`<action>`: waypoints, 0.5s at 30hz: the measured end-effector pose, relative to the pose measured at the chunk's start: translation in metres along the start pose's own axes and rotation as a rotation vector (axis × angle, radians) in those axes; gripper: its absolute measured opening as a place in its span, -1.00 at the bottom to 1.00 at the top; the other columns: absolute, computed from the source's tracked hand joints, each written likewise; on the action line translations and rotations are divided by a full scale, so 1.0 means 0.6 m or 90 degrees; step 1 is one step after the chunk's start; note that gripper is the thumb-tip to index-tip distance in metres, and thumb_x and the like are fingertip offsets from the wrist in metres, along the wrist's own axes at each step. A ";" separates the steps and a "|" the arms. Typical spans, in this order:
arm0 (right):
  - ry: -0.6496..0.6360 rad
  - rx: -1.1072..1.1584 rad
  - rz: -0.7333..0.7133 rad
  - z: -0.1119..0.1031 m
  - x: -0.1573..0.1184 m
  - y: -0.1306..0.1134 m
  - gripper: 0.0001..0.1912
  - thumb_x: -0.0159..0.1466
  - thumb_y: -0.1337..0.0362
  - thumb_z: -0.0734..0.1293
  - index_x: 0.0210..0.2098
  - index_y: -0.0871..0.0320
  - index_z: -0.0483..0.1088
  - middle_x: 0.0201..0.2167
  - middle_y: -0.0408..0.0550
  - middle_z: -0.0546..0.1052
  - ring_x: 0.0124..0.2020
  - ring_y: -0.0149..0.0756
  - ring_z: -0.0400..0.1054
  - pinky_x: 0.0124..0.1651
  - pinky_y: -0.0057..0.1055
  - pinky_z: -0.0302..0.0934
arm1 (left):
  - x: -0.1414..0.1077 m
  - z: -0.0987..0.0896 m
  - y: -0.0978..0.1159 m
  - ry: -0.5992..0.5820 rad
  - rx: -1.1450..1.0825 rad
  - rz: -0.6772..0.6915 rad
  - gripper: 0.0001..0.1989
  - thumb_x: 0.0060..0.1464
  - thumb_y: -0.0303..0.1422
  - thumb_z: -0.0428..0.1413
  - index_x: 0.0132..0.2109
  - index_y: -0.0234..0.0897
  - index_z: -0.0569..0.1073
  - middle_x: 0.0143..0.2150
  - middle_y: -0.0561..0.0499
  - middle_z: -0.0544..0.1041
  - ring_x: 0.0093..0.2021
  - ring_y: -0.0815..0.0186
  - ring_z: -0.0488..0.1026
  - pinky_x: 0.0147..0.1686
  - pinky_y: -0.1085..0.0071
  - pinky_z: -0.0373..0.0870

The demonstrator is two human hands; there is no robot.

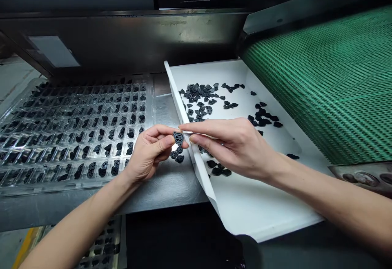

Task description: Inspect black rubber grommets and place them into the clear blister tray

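Observation:
My left hand (153, 148) pinches a small black part (178, 138) between thumb and fingers, its round spoked face turned up. Just to the right, my right hand (223, 142) has its thumb and index finger close together at the rim of the white tray (239, 205); what lies between those fingertips is too small to make out. Beneath the left fingers a few black parts (179, 158) rest on the metal table. Many loose black parts (199, 91) are scattered in the white tray, some hidden by my right hand.
A clear compartment tray (39, 188) filled with black parts covers the left of the metal table (171, 191). A green mesh belt (337, 81) slopes along the right. Behind stands a metal panel (137, 40). Another filled tray (99, 244) sits lower left.

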State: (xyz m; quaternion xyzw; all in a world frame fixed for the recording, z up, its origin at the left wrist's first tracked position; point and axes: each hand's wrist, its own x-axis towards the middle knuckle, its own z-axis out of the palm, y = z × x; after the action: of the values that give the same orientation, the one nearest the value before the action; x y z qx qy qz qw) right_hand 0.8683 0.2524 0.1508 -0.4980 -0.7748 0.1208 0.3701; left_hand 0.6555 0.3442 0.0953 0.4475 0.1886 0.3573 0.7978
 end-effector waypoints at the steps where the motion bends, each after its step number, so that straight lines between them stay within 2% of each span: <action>1: 0.002 -0.002 0.006 0.001 0.000 -0.001 -0.71 0.57 0.31 0.36 0.23 0.17 0.58 -0.04 -0.11 0.72 -0.09 -0.27 0.66 -0.16 -0.38 0.44 | 0.000 0.000 0.001 0.002 0.000 -0.001 -0.74 0.14 -0.24 0.47 -0.16 -0.33 0.68 -0.36 -0.15 0.68 -0.65 0.59 0.05 -0.65 0.61 -0.08; 3: -0.001 0.001 0.016 0.003 -0.001 -0.003 -0.67 0.57 0.28 0.37 0.27 0.17 0.55 -0.03 -0.09 0.72 -0.09 -0.26 0.66 -0.18 -0.37 0.43 | 0.000 0.001 0.002 0.012 -0.004 -0.002 -0.72 0.11 -0.23 0.49 -0.16 -0.33 0.67 -0.45 -0.08 0.62 -0.66 0.59 0.02 -0.66 0.61 -0.11; 6: -0.008 -0.003 0.013 0.006 -0.003 -0.005 -0.63 0.57 0.25 0.38 0.32 0.17 0.51 0.01 -0.05 0.71 -0.16 -0.29 0.64 -0.24 -0.38 0.38 | 0.001 0.001 0.003 0.029 -0.010 -0.008 -0.70 0.06 -0.23 0.52 -0.21 -0.32 0.66 -0.61 0.10 0.41 -0.67 0.59 -0.02 -0.66 0.61 -0.15; 8: -0.008 -0.013 0.002 0.008 -0.003 -0.004 -0.63 0.57 0.25 0.38 0.32 0.19 0.51 0.00 -0.05 0.71 -0.21 -0.32 0.63 -0.27 -0.39 0.35 | 0.002 0.001 0.003 0.034 -0.011 -0.012 -0.69 0.04 -0.22 0.53 -0.22 -0.32 0.66 -0.64 0.15 0.33 -0.67 0.58 -0.02 -0.66 0.61 -0.15; 12: -0.003 -0.024 -0.026 0.007 -0.003 -0.003 -0.63 0.56 0.29 0.39 0.30 0.24 0.52 -0.03 -0.06 0.72 -0.23 -0.35 0.62 -0.28 -0.41 0.34 | 0.002 -0.002 0.001 0.033 -0.011 -0.020 -0.68 0.03 -0.22 0.54 -0.21 -0.32 0.66 -0.63 0.13 0.36 -0.67 0.59 -0.03 -0.66 0.61 -0.14; 15: -0.007 -0.029 -0.025 0.005 -0.003 -0.003 -0.64 0.56 0.29 0.39 0.30 0.24 0.53 0.03 -0.06 0.70 -0.16 -0.33 0.64 -0.24 -0.42 0.37 | 0.001 -0.004 -0.001 0.023 -0.009 -0.022 -0.70 0.07 -0.22 0.52 -0.19 -0.32 0.66 -0.58 0.05 0.47 -0.67 0.59 -0.02 -0.66 0.61 -0.14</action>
State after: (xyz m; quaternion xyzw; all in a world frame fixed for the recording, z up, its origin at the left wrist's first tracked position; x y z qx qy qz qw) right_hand 0.8655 0.2504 0.1491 -0.4902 -0.7891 0.0984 0.3568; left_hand 0.6545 0.3461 0.0937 0.4324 0.2080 0.3526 0.8034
